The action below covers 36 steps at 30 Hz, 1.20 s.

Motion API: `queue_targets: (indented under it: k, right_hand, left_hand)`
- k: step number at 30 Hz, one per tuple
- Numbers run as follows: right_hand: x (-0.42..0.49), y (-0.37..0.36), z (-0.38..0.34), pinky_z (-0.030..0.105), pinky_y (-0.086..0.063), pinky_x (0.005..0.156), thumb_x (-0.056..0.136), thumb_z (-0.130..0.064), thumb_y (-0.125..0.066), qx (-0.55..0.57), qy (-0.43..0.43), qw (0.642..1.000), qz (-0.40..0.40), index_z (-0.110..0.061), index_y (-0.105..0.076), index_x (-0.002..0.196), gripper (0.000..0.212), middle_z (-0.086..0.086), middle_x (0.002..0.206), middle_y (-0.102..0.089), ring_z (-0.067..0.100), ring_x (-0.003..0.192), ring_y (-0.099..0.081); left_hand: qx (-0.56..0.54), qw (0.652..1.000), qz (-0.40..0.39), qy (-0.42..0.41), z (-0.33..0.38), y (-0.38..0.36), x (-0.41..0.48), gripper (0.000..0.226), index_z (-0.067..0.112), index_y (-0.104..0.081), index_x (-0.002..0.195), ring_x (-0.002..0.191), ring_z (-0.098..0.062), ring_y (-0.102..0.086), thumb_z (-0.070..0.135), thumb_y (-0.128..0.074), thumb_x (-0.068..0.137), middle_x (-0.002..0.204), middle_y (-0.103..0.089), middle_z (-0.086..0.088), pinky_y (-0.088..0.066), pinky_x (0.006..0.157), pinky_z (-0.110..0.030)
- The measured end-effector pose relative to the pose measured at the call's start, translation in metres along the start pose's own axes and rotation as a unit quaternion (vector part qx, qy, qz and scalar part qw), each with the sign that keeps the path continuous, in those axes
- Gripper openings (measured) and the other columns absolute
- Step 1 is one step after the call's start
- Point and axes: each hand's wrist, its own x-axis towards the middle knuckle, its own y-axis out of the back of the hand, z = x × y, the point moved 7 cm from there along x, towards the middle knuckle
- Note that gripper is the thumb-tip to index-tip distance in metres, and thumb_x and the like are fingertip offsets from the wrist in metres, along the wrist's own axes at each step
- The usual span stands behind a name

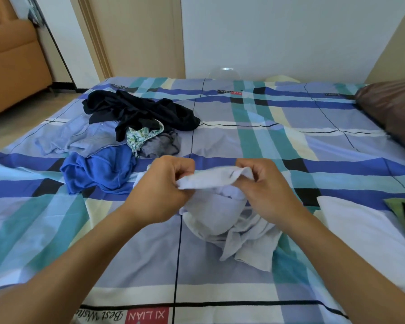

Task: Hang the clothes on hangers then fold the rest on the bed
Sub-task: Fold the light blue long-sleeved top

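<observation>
Both hands, left [160, 190] and right [267, 190], pinch a white garment [220, 213], possibly a shirt, above the plaid bedsheet [131, 253]. A clothes pile [126, 127] lies beyond the left hand.

White garment [216, 213] crumpled, top edge lifted above bed [136, 260].

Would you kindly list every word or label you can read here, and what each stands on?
"XI LIAN": red patch on the sheet, upside down.
"Best Wish...": script beside the patch, upside down, its end cut off.
Far labels on the sheet: too small and blurred to read.
</observation>
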Motion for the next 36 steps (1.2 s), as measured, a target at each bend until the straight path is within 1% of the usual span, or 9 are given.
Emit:
queue_targets:
  k: [6,8,10,12,21,25,29,33,36]
  right_hand:
    - [-0.003,0.011,-0.007,0.023,-0.019,0.051,0.096,-0.017,-0.062,0.001,-0.007,0.998,0.061,-0.002,-0.033,0.068,0.043,-0.002,0.061,-0.024,0.007,0.056,-0.022]
    - [-0.001,0.009,-0.003,0.023,-0.019,0.051,0.098,-0.018,-0.060,0.013,-0.020,0.998,0.054,-0.006,-0.033,0.069,0.042,-0.007,0.060,-0.024,0.007,0.056,-0.022]
    - [0.000,0.004,0.003,0.024,-0.022,0.051,0.095,-0.019,-0.064,-0.015,-0.029,0.999,0.039,-0.013,-0.037,0.068,0.039,-0.009,0.057,-0.030,0.007,0.054,-0.026]
    - [-0.001,-0.001,0.007,0.022,-0.031,0.051,0.087,-0.019,-0.072,-0.069,-0.032,0.997,0.021,-0.018,-0.043,0.070,0.034,-0.010,0.058,-0.040,0.006,0.054,-0.034]
    - [0.003,-0.005,0.021,0.029,-0.032,0.055,0.091,-0.005,-0.053,-0.115,-0.093,0.989,0.008,-0.025,-0.053,0.066,0.032,-0.007,0.061,-0.052,0.009,0.058,-0.043]
    - [0.002,0.021,0.027,0.028,-0.036,0.063,0.093,-0.001,-0.039,0.060,-0.190,0.978,0.069,-0.024,-0.064,0.070,0.041,0.003,0.073,-0.061,0.018,0.072,-0.052]
    - [-0.002,0.012,0.013,0.036,-0.044,0.078,0.099,-0.006,-0.044,0.176,-0.213,0.959,0.061,-0.022,-0.063,0.071,0.037,0.012,0.084,-0.066,0.025,0.085,-0.061]
    - [-0.009,0.009,0.012,0.036,-0.054,0.081,0.099,-0.013,-0.054,0.263,-0.268,0.924,0.075,-0.013,-0.070,0.093,0.017,0.014,0.097,-0.074,0.025,0.088,-0.069]
    - [-0.009,0.018,0.009,0.032,-0.054,0.075,0.089,-0.018,-0.068,0.360,-0.261,0.890,0.098,-0.010,-0.067,0.102,0.015,0.012,0.091,-0.070,0.024,0.083,-0.067]
  left_hand:
    - [0.154,0.973,0.110,0.129,-0.021,0.014,-0.001,0.020,0.020,-0.059,0.070,0.064,-0.021,-0.053,0.003,-0.056,0.079,0.066,-0.057,0.004,-0.043,0.058,-0.036]
    - [-0.029,0.966,0.073,0.245,-0.039,0.008,0.001,0.019,0.008,-0.065,0.079,0.071,-0.026,-0.057,-0.001,-0.050,0.086,0.074,-0.063,-0.005,-0.052,0.069,-0.040]
    - [-0.280,0.889,0.051,0.358,-0.040,-0.008,-0.005,0.019,0.000,-0.064,0.091,0.072,-0.028,-0.060,-0.004,-0.045,0.092,0.082,-0.062,-0.014,-0.058,0.075,-0.045]
    - [-0.400,0.845,0.031,0.354,-0.029,-0.014,-0.003,0.023,0.002,-0.062,0.093,0.068,-0.025,-0.062,-0.005,-0.040,0.094,0.082,-0.062,-0.014,-0.060,0.064,-0.037]
    - [-0.444,0.845,-0.073,0.290,0.000,-0.013,-0.008,0.020,0.014,-0.072,0.094,0.080,-0.020,-0.067,0.017,-0.055,0.084,0.089,-0.072,-0.007,-0.054,0.067,-0.028]
    - [-0.107,0.953,-0.110,0.262,-0.017,-0.006,-0.004,0.039,0.025,-0.066,0.077,0.071,-0.015,-0.056,0.052,-0.074,0.051,0.076,-0.071,0.001,-0.042,0.063,-0.026]
    - [0.160,0.969,-0.082,0.169,-0.022,-0.023,-0.009,0.052,0.026,-0.055,0.082,0.082,-0.019,-0.061,0.070,-0.063,0.054,0.083,-0.063,0.006,-0.043,0.065,-0.035]
    - [0.278,0.935,-0.072,0.210,-0.047,-0.039,-0.004,0.038,0.031,-0.059,0.100,0.096,-0.031,-0.062,0.057,-0.065,0.074,0.097,-0.066,0.005,-0.046,0.073,-0.037]
    - [0.118,0.942,-0.117,0.291,-0.065,-0.056,-0.010,0.032,0.022,-0.064,0.091,0.094,-0.031,-0.064,0.052,-0.057,0.081,0.097,-0.068,-0.006,-0.052,0.075,-0.039]
